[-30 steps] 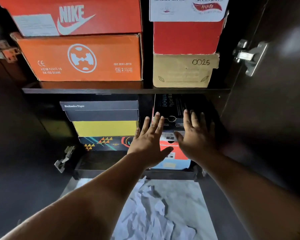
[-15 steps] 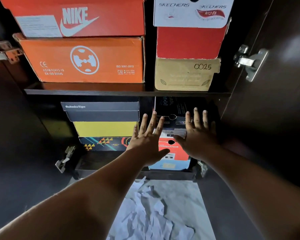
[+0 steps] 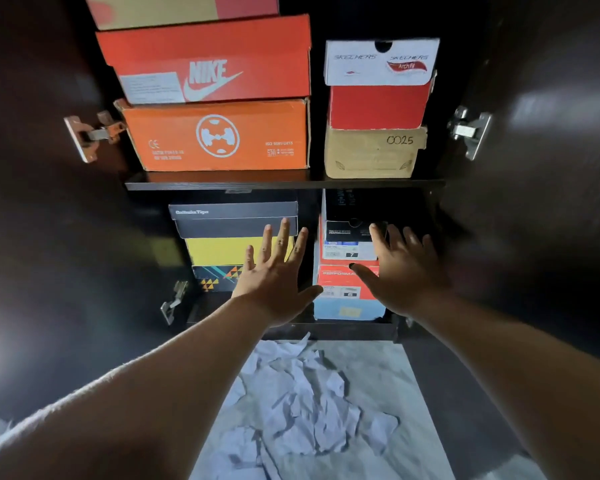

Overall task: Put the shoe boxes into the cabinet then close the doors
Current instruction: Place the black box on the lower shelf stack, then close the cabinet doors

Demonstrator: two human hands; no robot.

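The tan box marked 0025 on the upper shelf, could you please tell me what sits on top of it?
On the tan box sits a red box, topped by a white Skechers box. Their contents are hidden.

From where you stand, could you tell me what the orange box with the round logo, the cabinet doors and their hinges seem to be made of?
Orange box: printed cardboard, matte, with a frayed, dented corner.
Right cabinet door: dark glossy panel, probably laminated or lacquered wood; it shows soft reflections.
Right hinge: shiny silver metal. Left hinge looks alike, tinted orange.
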